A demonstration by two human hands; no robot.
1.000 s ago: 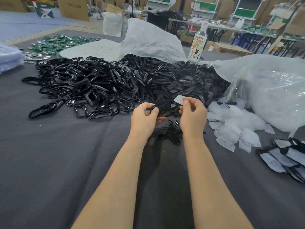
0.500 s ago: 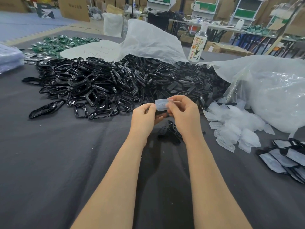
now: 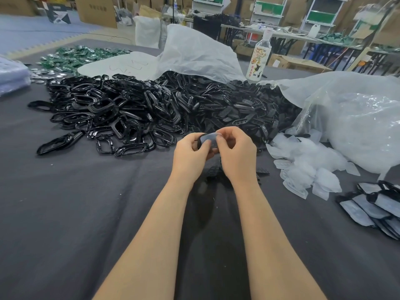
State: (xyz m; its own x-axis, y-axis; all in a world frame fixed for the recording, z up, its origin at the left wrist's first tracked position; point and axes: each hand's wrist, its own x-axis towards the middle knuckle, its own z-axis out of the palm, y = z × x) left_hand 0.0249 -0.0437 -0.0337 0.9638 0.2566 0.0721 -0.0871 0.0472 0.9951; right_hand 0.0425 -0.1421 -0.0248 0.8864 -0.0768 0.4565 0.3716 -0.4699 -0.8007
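Both hands hold a small black shell [image 3: 199, 143] with a translucent insert [image 3: 208, 139] lying on its face, raised just above the table.

The shell sits between the two hands. The left hand [image 3: 190, 155] curls round its left end, thumb laid across the near edge of the insert. The right hand [image 3: 237, 156] pinches the insert's right end between curled fingertips [image 3: 219, 137], so most of the insert shows in the gap between the hands. A few loose black parts [image 3: 213, 171] lie on the grey cloth [image 3: 65, 213] right below the hands. A broad heap of black frames [image 3: 129, 109] spreads beyond them. A pile of clear inserts [image 3: 303, 167] lies near the right hand, spilling from a plastic bag [image 3: 357, 118]. Stacked fitted pieces [image 3: 376, 205] sit at the far right, and a bottle [image 3: 259, 59] stands behind the heap.
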